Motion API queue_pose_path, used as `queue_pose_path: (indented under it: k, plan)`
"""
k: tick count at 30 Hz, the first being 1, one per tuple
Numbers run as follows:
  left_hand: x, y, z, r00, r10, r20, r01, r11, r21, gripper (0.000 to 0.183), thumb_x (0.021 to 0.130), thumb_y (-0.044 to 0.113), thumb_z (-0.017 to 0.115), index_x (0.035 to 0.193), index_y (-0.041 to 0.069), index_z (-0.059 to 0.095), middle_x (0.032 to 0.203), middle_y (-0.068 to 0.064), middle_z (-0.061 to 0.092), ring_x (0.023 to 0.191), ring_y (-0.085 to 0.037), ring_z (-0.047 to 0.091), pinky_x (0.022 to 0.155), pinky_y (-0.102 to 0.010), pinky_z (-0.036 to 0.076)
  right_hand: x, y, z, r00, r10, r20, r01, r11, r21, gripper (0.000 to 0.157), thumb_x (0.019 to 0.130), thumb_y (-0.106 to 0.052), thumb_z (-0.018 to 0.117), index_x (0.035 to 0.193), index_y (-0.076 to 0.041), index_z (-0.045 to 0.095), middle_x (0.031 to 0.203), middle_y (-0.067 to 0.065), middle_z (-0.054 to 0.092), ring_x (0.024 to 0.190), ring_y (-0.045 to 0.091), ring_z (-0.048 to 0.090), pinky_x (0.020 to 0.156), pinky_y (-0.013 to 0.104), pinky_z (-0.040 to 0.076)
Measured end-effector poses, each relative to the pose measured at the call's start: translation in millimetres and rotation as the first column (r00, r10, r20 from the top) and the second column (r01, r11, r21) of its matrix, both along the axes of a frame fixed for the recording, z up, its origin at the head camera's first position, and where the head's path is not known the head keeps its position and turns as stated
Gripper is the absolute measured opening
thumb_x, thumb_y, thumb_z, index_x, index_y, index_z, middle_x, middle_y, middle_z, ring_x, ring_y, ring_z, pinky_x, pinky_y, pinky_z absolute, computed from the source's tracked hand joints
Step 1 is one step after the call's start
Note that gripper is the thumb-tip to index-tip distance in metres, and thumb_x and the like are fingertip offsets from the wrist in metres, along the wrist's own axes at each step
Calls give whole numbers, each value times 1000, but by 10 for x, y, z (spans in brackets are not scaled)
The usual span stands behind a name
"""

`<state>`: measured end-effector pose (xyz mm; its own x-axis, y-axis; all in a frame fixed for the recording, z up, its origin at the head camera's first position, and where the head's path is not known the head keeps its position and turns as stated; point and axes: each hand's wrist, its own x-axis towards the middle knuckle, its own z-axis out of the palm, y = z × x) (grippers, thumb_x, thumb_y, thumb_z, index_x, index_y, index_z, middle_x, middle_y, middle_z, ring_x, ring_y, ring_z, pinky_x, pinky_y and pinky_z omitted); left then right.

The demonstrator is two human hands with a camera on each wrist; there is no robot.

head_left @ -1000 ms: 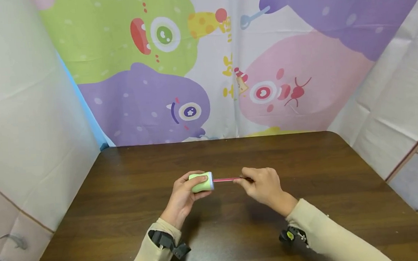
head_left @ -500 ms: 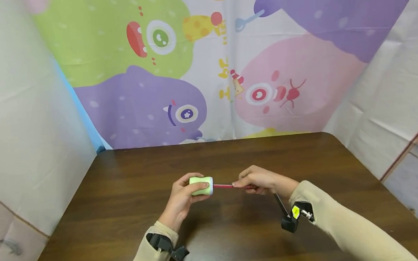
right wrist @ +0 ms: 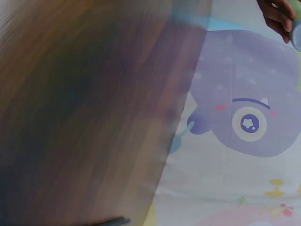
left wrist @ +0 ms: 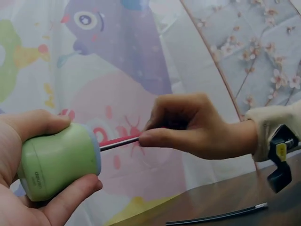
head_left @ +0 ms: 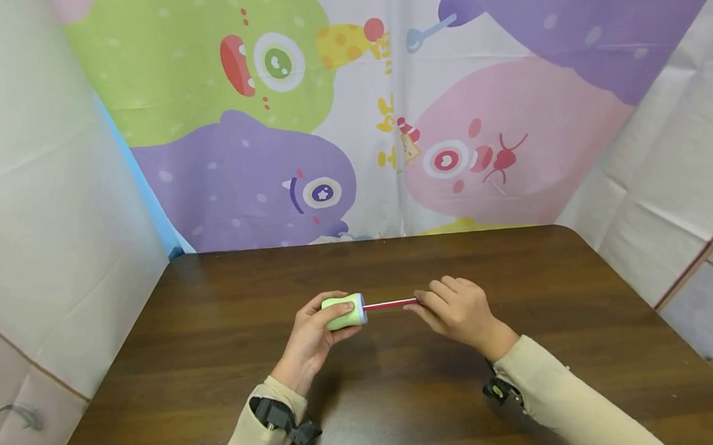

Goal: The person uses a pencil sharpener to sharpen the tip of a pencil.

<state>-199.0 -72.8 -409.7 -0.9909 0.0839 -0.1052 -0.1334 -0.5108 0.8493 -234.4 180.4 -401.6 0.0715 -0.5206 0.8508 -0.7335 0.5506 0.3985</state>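
My left hand (head_left: 304, 337) grips a light green pencil sharpener (head_left: 340, 311) with a pale blue rim, thumb along its near side. The left wrist view shows the sharpener (left wrist: 59, 162) large, with small print on its body. Its rimmed end faces right, and a red striped pencil (head_left: 390, 304) sticks out of it; the inserted end is hidden. My right hand (head_left: 459, 314) pinches the pencil's outer part between thumb and fingers, as the left wrist view also shows. Only fingers of the left hand (right wrist: 277, 16) and the sharpener's rim (right wrist: 296, 35) appear in the right wrist view.
Both hands are above a dark brown wooden table (head_left: 245, 274). A cartoon-printed curtain (head_left: 376, 115) hangs behind it, with pale cloth on both sides. Black camera mounts (head_left: 284, 418) sit on both wrists. A thin dark rod (left wrist: 216, 215) crosses the left wrist view's lower edge.
My right hand turned over at the wrist and back again while pinching the pencil, and now sits slightly further right, with more pencil showing. My left hand has stayed around the sharpener.
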Motion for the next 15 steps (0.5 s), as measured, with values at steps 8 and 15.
queue_pose_path:
  k: [8, 15]
  plan:
    - [-14, 31, -8, 999, 40, 12, -40, 999, 36, 19, 84, -8, 62, 92, 7, 71, 107, -19, 53, 82, -25, 64, 68, -38, 63, 88, -149, 30, 930, -102, 354, 153, 981, -120, 48, 90, -46, 68, 62, -16, 44, 49, -9, 35, 40, 7, 26, 33, 23, 18]
    - [-20, 9, -72, 999, 40, 31, -39, 999, -30, 20, 81, -9, 66, 88, 9, 72, 109, -18, 52, 81, -27, 62, 66, -39, 63, 29, -174, 282, 67, -89, 994, 179, 981, 76, 53, 82, -33, 77, 57, -20, 32, 52, -9, 26, 49, 8, 23, 46, 24, 16]
